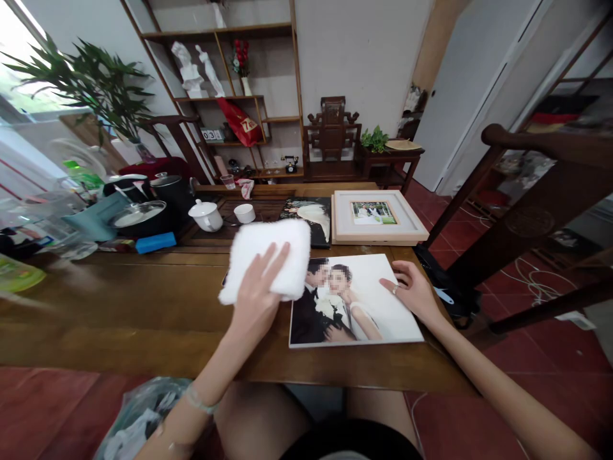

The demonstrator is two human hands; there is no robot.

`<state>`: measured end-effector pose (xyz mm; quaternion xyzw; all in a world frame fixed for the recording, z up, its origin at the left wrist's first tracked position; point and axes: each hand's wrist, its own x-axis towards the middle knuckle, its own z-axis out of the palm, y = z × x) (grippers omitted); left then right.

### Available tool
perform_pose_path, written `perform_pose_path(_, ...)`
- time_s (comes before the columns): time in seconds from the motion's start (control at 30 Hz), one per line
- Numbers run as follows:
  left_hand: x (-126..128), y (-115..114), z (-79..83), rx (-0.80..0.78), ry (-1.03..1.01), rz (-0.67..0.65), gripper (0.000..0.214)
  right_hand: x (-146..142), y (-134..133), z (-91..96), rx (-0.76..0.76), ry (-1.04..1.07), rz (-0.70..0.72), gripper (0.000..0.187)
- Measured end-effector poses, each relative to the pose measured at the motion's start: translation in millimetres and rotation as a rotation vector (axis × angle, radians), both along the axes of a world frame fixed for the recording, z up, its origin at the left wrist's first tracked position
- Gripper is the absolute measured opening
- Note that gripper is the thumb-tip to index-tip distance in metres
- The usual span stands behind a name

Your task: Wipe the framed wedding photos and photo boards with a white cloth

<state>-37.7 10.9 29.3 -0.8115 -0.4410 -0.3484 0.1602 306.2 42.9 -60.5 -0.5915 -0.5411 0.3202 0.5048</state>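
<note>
Light source: a bright window (9,32) at the upper left. Rear boundary: a plain, pale wall (364,57). A wooden shelving unit (239,30) with open compartments of unequal size stands against the wall, left of centre. A dark, carved wooden chair (332,121) is positioned just right of the unit; a low, dark side table (414,152) stands beside it. A white door (472,83) is located farther right. Floor covering: red tiles (536,390) with visible joints. A larger dark wooden chair back (531,217) occupies the right foreground, near the end of the brown wooden table (119,306).
</note>
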Motion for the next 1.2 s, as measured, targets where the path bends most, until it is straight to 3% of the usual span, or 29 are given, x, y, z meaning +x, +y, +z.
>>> perform_pose_path(0.1,12,24,-22.1,-0.280,0.280,-0.031,0.039,-1,0,0.7,0.030,0.012,-0.004,0.052)
perform_pose_path(0.23,20,48,-26.6,-0.482,0.378,-0.121,0.021,-3,-3,-1.7,0.051,-0.044,0.022,0.044)
perform_pose_path(0.5,28,52,-31.0,-0.489,0.314,-0.167,0.015,-13,-14,4.1,0.136,-0.306,0.022,0.035)
perform_pose_path(0.63,28,50,-34.1,-0.488,0.324,-0.162,0.014,-16,-17,11.2,0.169,-0.339,0.029,0.032)
perform_pose_path(0.9,28,47,-36.0,-0.464,0.344,-0.138,0.016,-17,-16,21.2,0.197,-0.382,0.231,0.024)
perform_pose_path(1.03,30,23,-33.4,-0.481,0.369,-0.147,0.017,-14,-13,19.7,0.235,-0.407,0.283,0.029)
perform_pose_path(1.2,33,-56,-30.1,-0.448,0.346,-0.265,0.013,-12,-11,18.6,0.252,-0.448,0.347,0.035)
